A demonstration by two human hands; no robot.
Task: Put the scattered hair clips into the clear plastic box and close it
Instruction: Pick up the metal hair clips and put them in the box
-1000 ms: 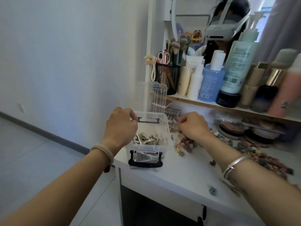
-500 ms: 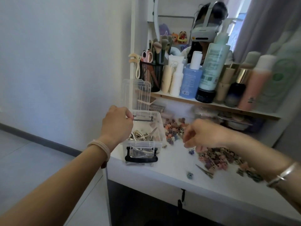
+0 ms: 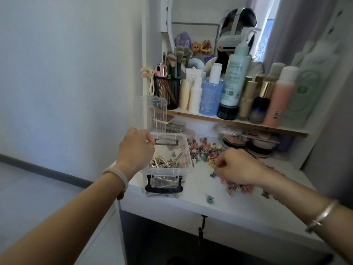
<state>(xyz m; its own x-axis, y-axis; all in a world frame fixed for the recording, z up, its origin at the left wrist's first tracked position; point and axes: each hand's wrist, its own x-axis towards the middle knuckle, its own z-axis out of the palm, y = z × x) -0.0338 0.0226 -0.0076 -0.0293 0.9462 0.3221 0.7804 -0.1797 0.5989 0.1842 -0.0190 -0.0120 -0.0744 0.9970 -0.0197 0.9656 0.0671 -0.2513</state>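
A clear plastic box (image 3: 186, 166) with black latches stands at the left end of the white dressing table, its lid (image 3: 151, 113) upright. Metal hair clips (image 3: 166, 162) lie inside. My left hand (image 3: 136, 151) grips the box's left rim near the hinge. Small coloured hair clips (image 3: 205, 152) lie scattered to the right of the box. My right hand (image 3: 239, 167) is curled over that pile with its fingertips down among the clips; what they pinch is hidden. One blue clip (image 3: 210, 199) lies alone near the front edge.
A shelf (image 3: 238, 122) above the table carries bottles and a black mesh brush holder (image 3: 168, 91). Round compacts (image 3: 235, 141) sit under the shelf. A mirror behind reflects a person with a headset. The table's left edge drops to the floor.
My right hand has moved from next to the box rightward and toward me onto the clip pile. The view has swung right. My left hand stays on the box.
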